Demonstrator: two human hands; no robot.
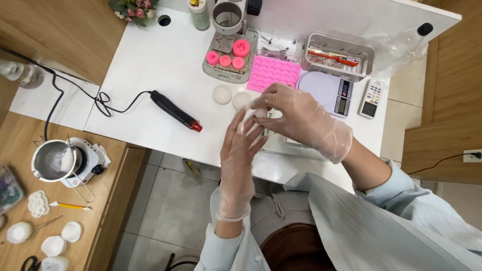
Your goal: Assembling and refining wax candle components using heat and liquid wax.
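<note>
Kinda risky here: right hand (301,118) pinching a small white piece (260,113) at its fingertips, left hand (241,150) flat and spread just below, both over the table (150,65) edge, slick gloves, easy slip to the floor.

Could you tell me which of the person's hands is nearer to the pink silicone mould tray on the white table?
Right. The right hand lies just below the pink mould tray; the left hand is lower, nearer the table's front edge.
</note>
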